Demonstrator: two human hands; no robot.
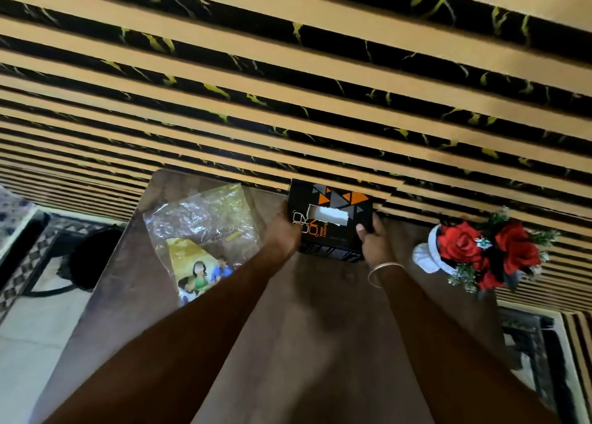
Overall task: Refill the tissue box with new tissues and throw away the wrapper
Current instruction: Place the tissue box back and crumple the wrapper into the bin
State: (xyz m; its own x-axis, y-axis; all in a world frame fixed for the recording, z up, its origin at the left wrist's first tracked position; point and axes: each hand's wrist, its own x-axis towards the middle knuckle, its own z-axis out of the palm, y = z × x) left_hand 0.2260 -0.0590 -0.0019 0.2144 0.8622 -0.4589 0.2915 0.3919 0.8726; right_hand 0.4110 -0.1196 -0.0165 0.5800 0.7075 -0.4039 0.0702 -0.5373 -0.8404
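Note:
A black tissue box [331,205] with orange and grey triangles stands at the far edge of the brown table [320,327], against the striped wall. White tissue shows through the slot in its top. My left hand [283,231] grips the box's left side and my right hand [373,241] grips its right side. The crumpled clear plastic wrapper [205,228], printed with yellow and a picture of people, lies flat on the table to the left of the box, untouched.
A white vase of red artificial roses [474,250] stands on the table right of the box. A dark round bin-like object [93,253] sits on the floor left of the table. The gold-and-black striped wall [288,87] rises behind.

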